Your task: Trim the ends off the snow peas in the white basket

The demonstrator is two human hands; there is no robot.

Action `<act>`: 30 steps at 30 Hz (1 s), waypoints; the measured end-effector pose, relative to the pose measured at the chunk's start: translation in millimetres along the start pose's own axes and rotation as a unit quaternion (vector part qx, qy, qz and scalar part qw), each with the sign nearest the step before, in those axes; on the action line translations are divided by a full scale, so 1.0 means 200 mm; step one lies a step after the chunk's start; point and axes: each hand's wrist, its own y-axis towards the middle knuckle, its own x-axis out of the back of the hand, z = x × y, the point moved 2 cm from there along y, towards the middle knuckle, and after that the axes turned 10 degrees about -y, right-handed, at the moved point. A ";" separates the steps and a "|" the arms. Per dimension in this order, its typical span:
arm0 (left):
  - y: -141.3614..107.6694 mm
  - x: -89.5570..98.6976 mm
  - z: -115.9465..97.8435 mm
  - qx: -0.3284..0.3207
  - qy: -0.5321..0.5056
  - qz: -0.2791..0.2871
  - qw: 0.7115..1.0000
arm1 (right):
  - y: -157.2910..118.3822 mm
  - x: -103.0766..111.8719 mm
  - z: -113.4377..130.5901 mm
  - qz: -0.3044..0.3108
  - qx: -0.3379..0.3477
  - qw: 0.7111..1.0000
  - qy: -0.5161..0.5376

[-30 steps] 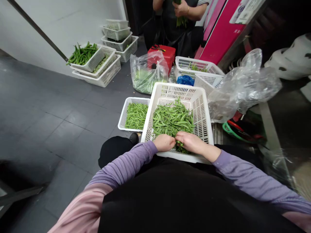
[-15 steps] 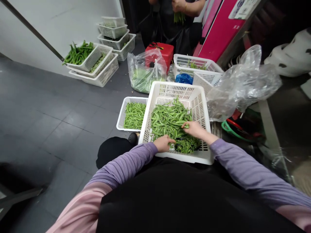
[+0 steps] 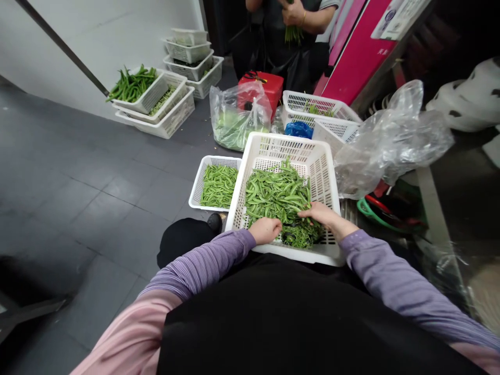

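Note:
A large white basket (image 3: 332,182) stands in front of me with a heap of green pea pods (image 3: 273,192) inside. Near its front lies a pile of thin green trimmings (image 3: 300,235). Over the basket's front left part is my left hand (image 3: 265,230), its fingers closed; what they hold, if anything, is too small to tell. My right hand (image 3: 320,214) reaches into the right side, fingers apart at the edge of the pods and trimmings. A smaller white basket (image 3: 192,190) of pods stands against the big one's left side.
Stacked white baskets (image 3: 172,125) with green vegetables stand by the wall. Beyond the big basket are a plastic bag (image 3: 234,122), a red box (image 3: 273,88) and another white basket (image 3: 320,99). A person's hand (image 3: 294,13) holds green stems. Clear plastic (image 3: 394,140) lies right.
My right hand has moved down toward the trimmings, and the pod it held is no longer seen in its fingers. My left hand's pointing finger has curled in. The view has shifted slightly.

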 end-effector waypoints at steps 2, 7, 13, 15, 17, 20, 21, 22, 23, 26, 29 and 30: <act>-0.01 0.01 -0.05 -0.019 -0.004 -0.025 0.999 | -0.08 -0.04 0.04 0.050 -0.025 0.972 0.229; -0.03 0.03 -0.12 -0.053 0.041 -0.066 0.996 | -0.23 -0.20 0.21 0.086 -0.110 0.805 0.577; -0.09 0.01 -0.13 -0.068 0.095 -0.085 0.990 | -0.28 -0.27 0.29 0.034 -0.126 0.777 0.616; -0.09 0.00 -0.13 -0.086 0.103 -0.084 0.987 | -0.30 -0.26 0.29 0.054 -0.129 0.776 0.615; -0.09 0.01 -0.11 -0.085 0.105 -0.091 0.987 | -0.32 -0.25 0.29 0.113 -0.125 0.772 0.612; -0.06 0.08 -0.02 0.019 0.103 -0.127 0.986 | -0.36 -0.22 0.26 0.198 -0.110 0.764 0.604; -0.05 0.10 0.02 0.065 0.102 -0.134 0.984 | -0.37 -0.21 0.24 0.209 -0.111 0.761 0.604; -0.04 0.12 0.05 0.101 0.100 -0.134 0.981 | -0.37 -0.20 0.22 0.214 -0.114 0.760 0.603; -0.04 0.13 0.07 0.115 0.099 -0.128 0.980 | -0.38 -0.19 0.19 0.215 -0.120 0.758 0.604; -0.05 0.13 0.04 0.056 0.108 -0.114 0.986 | -0.38 -0.20 0.13 0.217 -0.130 0.760 0.599; -0.08 0.09 -0.06 -0.039 0.160 -0.084 0.983 | -0.37 -0.22 0.10 0.223 -0.111 0.786 0.565; -0.09 0.07 -0.09 -0.063 0.185 -0.065 0.979 | -0.37 -0.22 0.10 0.222 -0.094 0.809 0.537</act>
